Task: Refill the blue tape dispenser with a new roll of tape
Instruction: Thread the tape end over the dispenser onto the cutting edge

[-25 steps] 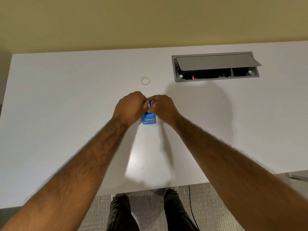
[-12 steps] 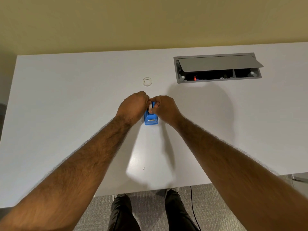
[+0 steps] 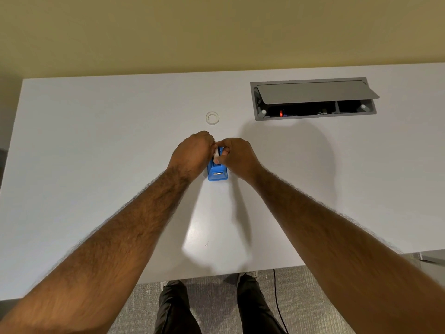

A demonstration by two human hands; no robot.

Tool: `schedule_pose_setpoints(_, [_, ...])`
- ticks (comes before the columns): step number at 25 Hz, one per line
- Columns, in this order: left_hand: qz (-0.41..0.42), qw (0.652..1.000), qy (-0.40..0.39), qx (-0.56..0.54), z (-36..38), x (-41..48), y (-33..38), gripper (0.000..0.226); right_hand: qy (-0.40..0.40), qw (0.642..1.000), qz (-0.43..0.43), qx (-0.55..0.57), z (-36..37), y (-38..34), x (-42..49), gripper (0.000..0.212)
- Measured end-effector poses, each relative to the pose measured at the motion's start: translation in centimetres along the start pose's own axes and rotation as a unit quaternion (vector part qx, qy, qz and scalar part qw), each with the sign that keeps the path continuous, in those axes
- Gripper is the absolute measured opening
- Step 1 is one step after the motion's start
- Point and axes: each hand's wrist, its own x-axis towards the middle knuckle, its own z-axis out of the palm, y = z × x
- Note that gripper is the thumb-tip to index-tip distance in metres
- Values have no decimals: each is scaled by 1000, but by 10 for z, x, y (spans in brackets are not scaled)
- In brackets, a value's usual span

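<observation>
Both left hand (image 3: 192,155) and right hand (image 3: 237,156) pinch the tape roll (image 3: 217,152) mid-frame, apparently seating it in the blue dispenser (image 3: 217,174).

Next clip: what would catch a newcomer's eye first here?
Both hands meet mid-table: the left hand grips the blue tape dispenser while the right hand pinches a white roll at its far end. Beyond them a small pale ring lies alone on the white table, and an open grey cable hatch sits far right.
</observation>
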Motion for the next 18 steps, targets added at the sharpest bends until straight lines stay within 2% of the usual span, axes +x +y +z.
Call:
schedule_pose_setpoints(7, [-37,998,-13,-46,1,-6,-2,36,5,1000,-4,20,-1,-4,0,20])
schedule_pose_setpoints(11, [-10,993,20,-114,7,-16,-10,30,-1,1000,-9,10,-1,-2,1,25])
schedule_pose_setpoints(18, [36,997,62,-35,15,-30,-13,26,-8,1000,-6,23,-2,-2,2,24])
